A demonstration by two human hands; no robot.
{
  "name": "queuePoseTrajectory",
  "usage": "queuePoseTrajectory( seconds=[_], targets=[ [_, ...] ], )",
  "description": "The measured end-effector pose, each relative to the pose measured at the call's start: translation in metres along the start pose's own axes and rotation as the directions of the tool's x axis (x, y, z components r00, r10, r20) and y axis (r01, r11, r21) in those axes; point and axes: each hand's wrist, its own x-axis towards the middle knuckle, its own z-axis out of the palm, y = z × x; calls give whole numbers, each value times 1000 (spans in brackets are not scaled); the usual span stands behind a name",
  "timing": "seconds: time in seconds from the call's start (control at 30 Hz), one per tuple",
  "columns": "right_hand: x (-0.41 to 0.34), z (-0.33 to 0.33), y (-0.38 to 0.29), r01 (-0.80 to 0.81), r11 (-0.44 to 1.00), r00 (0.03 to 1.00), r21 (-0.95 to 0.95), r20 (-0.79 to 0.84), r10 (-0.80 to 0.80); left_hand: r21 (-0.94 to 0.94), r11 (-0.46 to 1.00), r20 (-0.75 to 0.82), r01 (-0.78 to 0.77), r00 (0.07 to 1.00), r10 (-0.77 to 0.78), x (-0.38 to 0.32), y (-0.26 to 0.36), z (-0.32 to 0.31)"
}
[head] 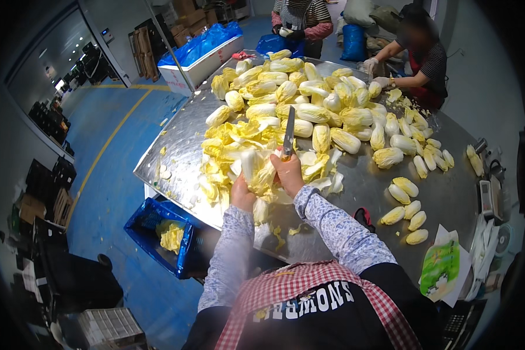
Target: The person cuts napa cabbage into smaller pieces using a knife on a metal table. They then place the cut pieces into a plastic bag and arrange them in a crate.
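My left hand (243,194) grips a napa cabbage head (257,171) from its left side, above a heap of loose yellow cabbage leaves (221,151). In my right hand (288,173) is a knife (290,131), its blade pointing up and away from me; the fingers of this hand are close to the cabbage's right side, and whether they touch it is not clear. Many whole napa cabbages (313,113) lie piled beyond my hands on a stainless steel table (354,175). Another cabbage (260,211) rests just below my hands, partly hidden by them.
A blue-lined crate (157,214) holding leaves stands below the table's left edge. Small cabbages (417,221), a green printed bag (441,267) and a scale (486,197) are at the right. Two co-workers stand at the table's far side (304,19) and right (424,65). A foam box (210,52) stands far left.
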Motion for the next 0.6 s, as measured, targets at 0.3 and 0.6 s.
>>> queuePoseTrajectory(
  seconds=[0.3, 0.6],
  targets=[
    [23, -12, 14, -114, 993, 993, 37, -24, 115, 82, 995, -354, 51, 935, -19, 17, 1, -9],
    [28, 2, 15, 100, 953, 991, -286, -53, -120, 369, 915, -154, -162, 961, 232, 12, 35, -5]
  ],
)
